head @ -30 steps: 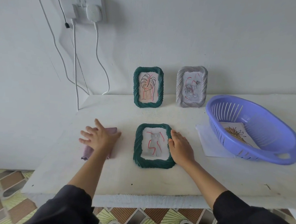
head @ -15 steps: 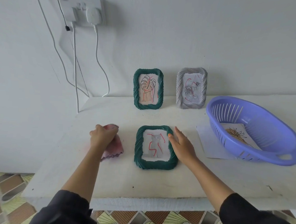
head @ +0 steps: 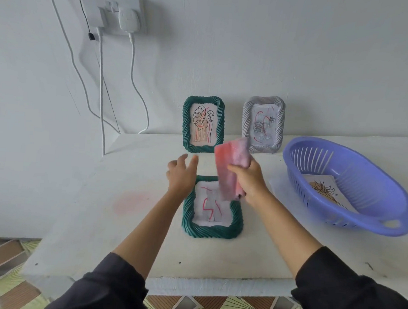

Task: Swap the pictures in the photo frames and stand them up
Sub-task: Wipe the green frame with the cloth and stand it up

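My right hand (head: 249, 183) grips cloth (head: 231, 165) over flat frame (head: 211, 231); left hand (head: 181, 174) open; wiping may skid frame toward table's (head: 98, 219) near edge.

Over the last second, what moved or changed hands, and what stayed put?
The pink folded cloth was picked off the table by the left hand and passed rightward to the right hand, which left the flat green rope-rimmed photo frame's edge and grips the cloth above that frame. The left hand is open. That frame, the standing green frame, the grey frame and the purple plastic basket stayed put.
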Demonstrator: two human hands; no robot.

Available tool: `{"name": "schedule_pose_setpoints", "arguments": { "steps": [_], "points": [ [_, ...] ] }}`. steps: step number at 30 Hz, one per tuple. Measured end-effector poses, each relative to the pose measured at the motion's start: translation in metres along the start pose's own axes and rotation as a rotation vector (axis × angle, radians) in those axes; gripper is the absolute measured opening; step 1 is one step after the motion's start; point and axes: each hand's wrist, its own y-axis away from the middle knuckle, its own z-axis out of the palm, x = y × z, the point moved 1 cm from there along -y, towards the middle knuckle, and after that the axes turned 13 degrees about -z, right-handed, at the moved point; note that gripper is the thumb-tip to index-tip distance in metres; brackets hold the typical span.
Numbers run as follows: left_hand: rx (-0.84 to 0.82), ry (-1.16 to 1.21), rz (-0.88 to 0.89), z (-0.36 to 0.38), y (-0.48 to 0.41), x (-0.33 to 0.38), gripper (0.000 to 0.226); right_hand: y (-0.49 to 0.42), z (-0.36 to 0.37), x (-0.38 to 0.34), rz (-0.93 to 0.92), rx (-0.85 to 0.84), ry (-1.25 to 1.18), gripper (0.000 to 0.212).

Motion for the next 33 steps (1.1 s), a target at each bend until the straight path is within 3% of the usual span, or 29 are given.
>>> {"name": "schedule_pose_setpoints", "arguments": {
  "steps": [2, 4, 7, 10, 14, 20, 22, 27, 33],
  "points": [
    [0.041, -0.255, 0.050, 0.003, -0.008, -0.027, 0.047, -0.007, -0.009, 0.003, -0.215, -0.037, 0.363, 0.036],
    [0.063, -0.420, 0.137, 0.010, -0.013, -0.049, 0.044, -0.012, -0.010, 0.015, -0.327, -0.221, 0.601, 0.048],
    [0.118, -0.493, 0.214, 0.016, -0.015, -0.061, 0.043, -0.009, 0.004, 0.040, -0.409, -0.543, 0.809, 0.059],
    [0.141, -0.509, 0.231, 0.018, -0.015, -0.063, 0.044, 0.000, 0.020, 0.052, -0.503, -0.627, 0.994, 0.067],
    [0.151, -0.515, 0.235, 0.018, -0.018, -0.065, 0.044, 0.012, 0.025, 0.058, -0.588, -0.695, 1.005, 0.064],
    [0.162, -0.550, 0.227, 0.018, -0.019, -0.065, 0.044, 0.034, -0.007, 0.051, -0.642, -0.977, 0.812, 0.058],
    [0.157, -0.559, 0.237, 0.018, -0.019, -0.065, 0.044, 0.028, -0.019, 0.048, -0.613, -0.982, 0.839, 0.061],
    [0.157, -0.561, 0.237, 0.017, -0.019, -0.064, 0.045, 0.010, -0.002, 0.046, -0.606, -0.779, 0.931, 0.058],
    [0.157, -0.569, 0.242, 0.017, -0.021, -0.065, 0.045, 0.041, -0.021, 0.051, -0.647, -1.001, 0.783, 0.062]
  ]
}}
